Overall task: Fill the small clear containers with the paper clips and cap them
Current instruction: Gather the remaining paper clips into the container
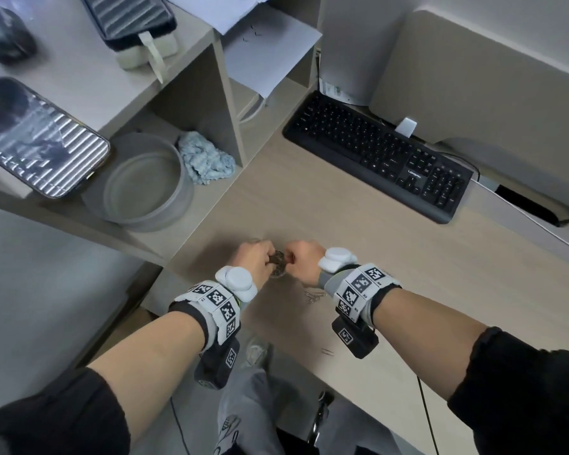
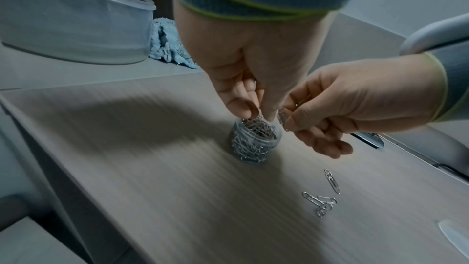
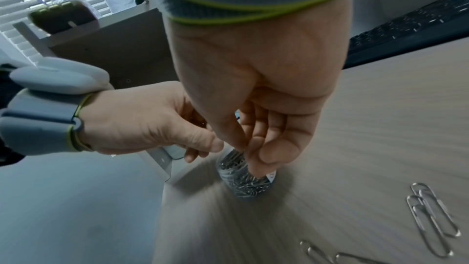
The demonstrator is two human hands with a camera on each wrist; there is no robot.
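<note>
A small clear container [image 1: 278,269] packed with silver paper clips stands uncapped on the desk; it also shows in the wrist views [image 2: 251,144] [image 3: 241,180]. My left hand [image 1: 268,261] hangs over its mouth, thumb and forefinger pinching clips at the top of the heap [image 2: 259,113]. My right hand [image 1: 289,259] comes in from the right and pinches a small shiny piece, seemingly a paper clip, beside the rim [image 2: 286,119]. Loose clips [image 2: 321,202] lie on the desk nearer me. A second clear container [image 1: 257,349] sits by the desk's front edge, under my left wrist.
A large grey round tub [image 1: 145,182] and a crumpled blue cloth [image 1: 206,159] sit in the shelf niche at the back left. A black keyboard [image 1: 378,156] lies at the back right. A phone [image 1: 40,139] rests on the shelf at the left.
</note>
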